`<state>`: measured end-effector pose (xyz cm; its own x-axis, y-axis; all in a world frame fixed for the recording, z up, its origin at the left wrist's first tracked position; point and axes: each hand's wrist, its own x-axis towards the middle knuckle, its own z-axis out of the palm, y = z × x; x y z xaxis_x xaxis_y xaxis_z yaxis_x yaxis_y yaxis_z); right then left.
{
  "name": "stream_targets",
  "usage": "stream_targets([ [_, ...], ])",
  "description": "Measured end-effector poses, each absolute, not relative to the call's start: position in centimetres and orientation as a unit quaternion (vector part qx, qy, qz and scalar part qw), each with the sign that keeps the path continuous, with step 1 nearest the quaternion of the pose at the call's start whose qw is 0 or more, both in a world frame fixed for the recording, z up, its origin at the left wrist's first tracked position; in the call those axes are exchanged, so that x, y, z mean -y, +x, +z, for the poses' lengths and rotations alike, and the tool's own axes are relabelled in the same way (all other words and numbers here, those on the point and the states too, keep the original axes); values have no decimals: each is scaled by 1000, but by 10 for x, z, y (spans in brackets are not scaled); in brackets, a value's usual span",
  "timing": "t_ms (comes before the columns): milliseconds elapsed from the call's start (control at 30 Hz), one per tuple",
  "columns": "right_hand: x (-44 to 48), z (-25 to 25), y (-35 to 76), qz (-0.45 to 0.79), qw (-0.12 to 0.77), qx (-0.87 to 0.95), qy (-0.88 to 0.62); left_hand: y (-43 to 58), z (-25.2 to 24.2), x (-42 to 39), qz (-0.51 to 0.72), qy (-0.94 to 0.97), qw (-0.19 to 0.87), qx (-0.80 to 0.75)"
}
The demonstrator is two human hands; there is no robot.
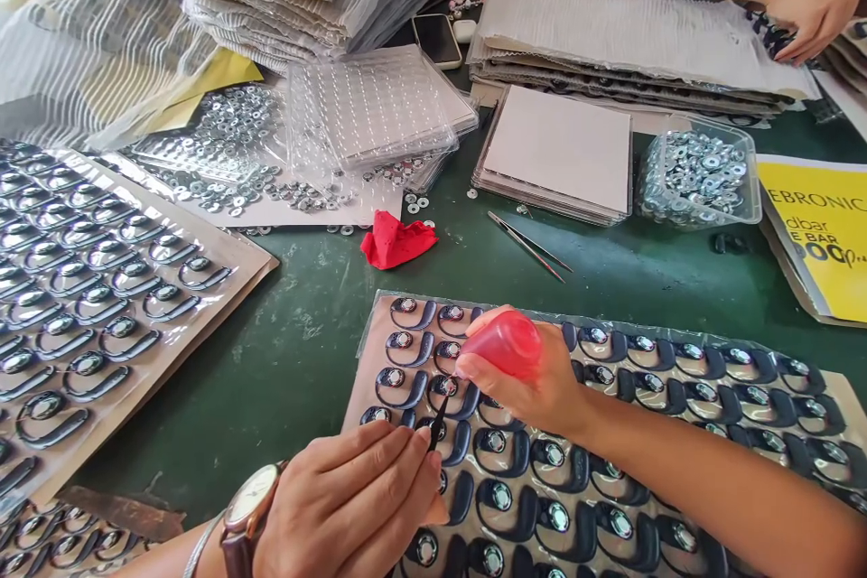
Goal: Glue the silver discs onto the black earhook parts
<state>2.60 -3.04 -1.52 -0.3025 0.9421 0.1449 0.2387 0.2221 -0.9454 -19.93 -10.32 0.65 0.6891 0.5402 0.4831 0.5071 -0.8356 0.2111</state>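
My right hand point(542, 393) is closed around a translucent red squeeze bottle point(505, 343), tilted over the upper left part of a tray of parts. In my left hand point(356, 497), which wears a wristwatch point(252, 498), is a slim black pointed tool that looks like tweezers point(440, 423). Its tip is at one part near the tray's left side; most of the tool is hidden by my fingers. The brown backing sheet point(369, 393) under both hands carries rows of dark curved parts point(499, 497), each with a shiny round metal piece. My forearm covers some of them.
Left lies another filled sheet point(74, 289). Behind are a red cloth point(398, 241), metal tweezers point(529, 246), loose washers point(237, 117), a clear tub of washers point(701, 172), stacked white sheets point(559, 149) and a phone point(437, 41). Another person's hand point(816, 13) works at back right.
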Motion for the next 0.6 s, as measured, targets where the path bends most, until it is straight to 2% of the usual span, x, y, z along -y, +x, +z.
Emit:
stream_targets([
  [600, 30, -15, 28, 437, 390, 671, -455, -198, 12, 101, 269, 914, 39, -302],
])
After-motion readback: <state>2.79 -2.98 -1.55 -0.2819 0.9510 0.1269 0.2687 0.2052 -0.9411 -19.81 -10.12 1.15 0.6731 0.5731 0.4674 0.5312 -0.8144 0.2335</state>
